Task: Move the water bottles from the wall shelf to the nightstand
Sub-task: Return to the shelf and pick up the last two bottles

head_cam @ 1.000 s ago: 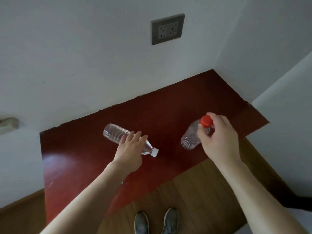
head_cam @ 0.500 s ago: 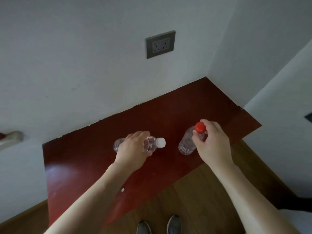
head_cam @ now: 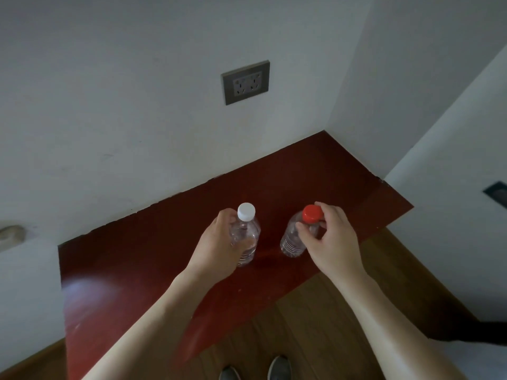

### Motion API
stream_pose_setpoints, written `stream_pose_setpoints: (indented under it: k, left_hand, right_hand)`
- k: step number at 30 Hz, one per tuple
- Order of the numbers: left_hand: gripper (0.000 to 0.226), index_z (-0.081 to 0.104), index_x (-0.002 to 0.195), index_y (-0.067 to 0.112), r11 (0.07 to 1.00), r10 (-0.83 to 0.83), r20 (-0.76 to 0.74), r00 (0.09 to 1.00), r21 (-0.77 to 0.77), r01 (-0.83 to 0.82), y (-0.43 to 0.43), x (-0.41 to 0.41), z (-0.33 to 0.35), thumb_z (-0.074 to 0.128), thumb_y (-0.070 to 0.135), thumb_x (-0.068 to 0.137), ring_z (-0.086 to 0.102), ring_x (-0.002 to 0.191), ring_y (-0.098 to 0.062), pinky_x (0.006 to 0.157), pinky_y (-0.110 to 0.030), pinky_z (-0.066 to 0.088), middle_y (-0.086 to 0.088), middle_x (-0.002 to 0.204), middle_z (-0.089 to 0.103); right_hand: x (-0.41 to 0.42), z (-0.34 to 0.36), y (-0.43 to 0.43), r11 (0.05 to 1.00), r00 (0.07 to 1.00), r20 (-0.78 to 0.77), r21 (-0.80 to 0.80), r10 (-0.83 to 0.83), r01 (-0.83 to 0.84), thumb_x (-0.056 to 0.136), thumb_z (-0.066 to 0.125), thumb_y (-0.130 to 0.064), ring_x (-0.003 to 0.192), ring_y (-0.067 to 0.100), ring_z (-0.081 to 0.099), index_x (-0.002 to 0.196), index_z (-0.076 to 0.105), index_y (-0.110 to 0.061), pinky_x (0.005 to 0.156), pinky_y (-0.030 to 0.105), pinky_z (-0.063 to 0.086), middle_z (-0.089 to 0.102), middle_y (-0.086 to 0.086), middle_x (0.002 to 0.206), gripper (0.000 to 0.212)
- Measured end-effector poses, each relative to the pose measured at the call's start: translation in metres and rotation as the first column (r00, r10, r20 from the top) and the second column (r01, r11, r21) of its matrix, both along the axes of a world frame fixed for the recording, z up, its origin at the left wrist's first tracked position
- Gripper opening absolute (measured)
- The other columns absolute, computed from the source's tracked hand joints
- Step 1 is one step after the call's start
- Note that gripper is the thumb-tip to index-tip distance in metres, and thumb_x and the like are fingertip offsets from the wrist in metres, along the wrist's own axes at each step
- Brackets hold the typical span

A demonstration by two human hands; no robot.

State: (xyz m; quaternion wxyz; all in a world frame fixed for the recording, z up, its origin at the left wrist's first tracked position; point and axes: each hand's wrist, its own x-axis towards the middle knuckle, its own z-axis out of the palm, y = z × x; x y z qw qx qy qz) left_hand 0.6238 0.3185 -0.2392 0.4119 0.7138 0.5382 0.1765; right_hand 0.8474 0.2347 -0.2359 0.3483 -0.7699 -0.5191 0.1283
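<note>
Two clear plastic water bottles stand on a dark red wooden surface (head_cam: 137, 270) set in a wall corner. The white-capped bottle (head_cam: 247, 229) is upright, and my left hand (head_cam: 219, 245) is wrapped around its body from the left. The red-capped bottle (head_cam: 295, 237) stands just to its right, leaning slightly. My right hand (head_cam: 329, 242) grips it at the neck, just under the red cap (head_cam: 312, 213).
White walls close the surface at the back and right. A grey wall socket (head_cam: 245, 82) sits above. Brown wood floor (head_cam: 329, 325) and my shoes (head_cam: 279, 368) lie below the front edge. A pale object (head_cam: 12, 234) sticks out at the left wall.
My left hand has taken the white-capped bottle, which lay on its side, and turned it upright. My right hand kept hold of the red-capped bottle. The camera has tilted upward.
</note>
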Motion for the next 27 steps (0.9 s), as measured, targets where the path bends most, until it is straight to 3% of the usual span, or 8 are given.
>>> stream_pose_setpoints:
  k: [2,6,10,14,19,23,27]
  left_hand:
    - [0.048,0.041,0.12,0.041,1.0,0.007,0.004,1.0,0.008,-0.007,0.002,-0.003,-0.001,0.074,0.038,0.086,0.057,0.105,-0.005,0.089,-0.033,0.054,0.018,0.115,0.057]
    - [0.051,0.041,0.127,0.038,1.0,-0.004,0.004,1.0,0.02,0.004,0.001,-0.007,-0.005,0.072,0.037,0.087,0.057,0.108,-0.004,0.092,-0.036,0.054,0.018,0.118,0.058]
    - [0.054,0.039,0.128,0.044,1.0,0.004,0.044,0.999,0.025,-0.005,-0.001,-0.009,-0.009,0.073,0.038,0.086,0.059,0.112,-0.006,0.094,-0.04,0.055,0.021,0.121,0.058]
    - [0.065,0.041,0.123,0.052,0.999,0.047,0.088,0.995,0.002,-0.048,-0.003,-0.013,-0.013,0.083,0.033,0.078,0.059,0.113,-0.001,0.095,-0.031,0.053,0.027,0.119,0.058]
    - [0.079,0.04,0.125,0.049,0.99,0.122,0.102,0.987,-0.084,-0.114,-0.009,-0.013,-0.027,0.089,0.024,0.069,0.065,0.099,-0.002,0.075,-0.021,0.055,0.019,0.111,0.063]
    - [0.066,0.05,0.12,0.035,0.983,0.152,0.087,0.985,-0.113,-0.142,-0.008,-0.008,-0.032,0.09,0.024,0.068,0.067,0.091,-0.004,0.066,-0.016,0.051,0.013,0.104,0.066]
    - [0.06,0.052,0.116,0.033,0.983,0.161,0.052,0.986,-0.096,-0.156,-0.009,-0.003,-0.026,0.089,0.025,0.07,0.064,0.085,-0.003,0.065,-0.015,0.045,0.012,0.099,0.065]
  right_hand:
    - [0.001,-0.011,-0.003,0.999,0.992,-0.122,-0.042,-0.02,0.015,0.079,0.073,-0.05,0.11,0.004,0.057,0.131,0.05,-0.023,0.089,0.024,0.05,0.055,-0.01,0.125,0.063]
    - [-0.006,-0.025,-0.004,0.994,0.965,-0.263,-0.102,-0.003,-0.025,0.075,0.077,-0.048,0.102,-0.006,0.058,0.12,0.049,-0.042,0.084,0.018,0.045,0.06,-0.024,0.112,0.053]
    - [-0.009,-0.025,-0.001,0.996,0.962,-0.274,-0.092,-0.012,-0.014,0.078,0.077,-0.04,0.095,-0.017,0.054,0.112,0.047,-0.047,0.071,0.009,0.041,0.06,-0.026,0.102,0.047]
    - [-0.008,-0.024,-0.003,0.997,0.962,-0.274,-0.073,0.003,-0.024,0.077,0.078,-0.036,0.094,-0.014,0.056,0.104,0.049,-0.049,0.072,0.008,0.042,0.062,-0.027,0.098,0.041]
    - [-0.004,-0.033,-0.004,0.997,0.971,-0.24,-0.068,0.01,-0.027,0.076,0.079,-0.035,0.094,-0.007,0.06,0.104,0.053,-0.043,0.077,0.013,0.044,0.064,-0.022,0.097,0.039]
    - [-0.005,-0.034,-0.002,0.998,0.973,-0.229,-0.06,0.013,-0.027,0.076,0.079,-0.033,0.093,-0.008,0.059,0.104,0.054,-0.041,0.075,0.011,0.043,0.065,-0.021,0.097,0.039]
    - [-0.006,-0.024,0.001,0.998,0.976,-0.216,-0.052,0.033,-0.046,0.074,0.08,-0.033,0.095,-0.011,0.057,0.104,0.052,-0.045,0.075,0.011,0.042,0.063,-0.024,0.097,0.042]
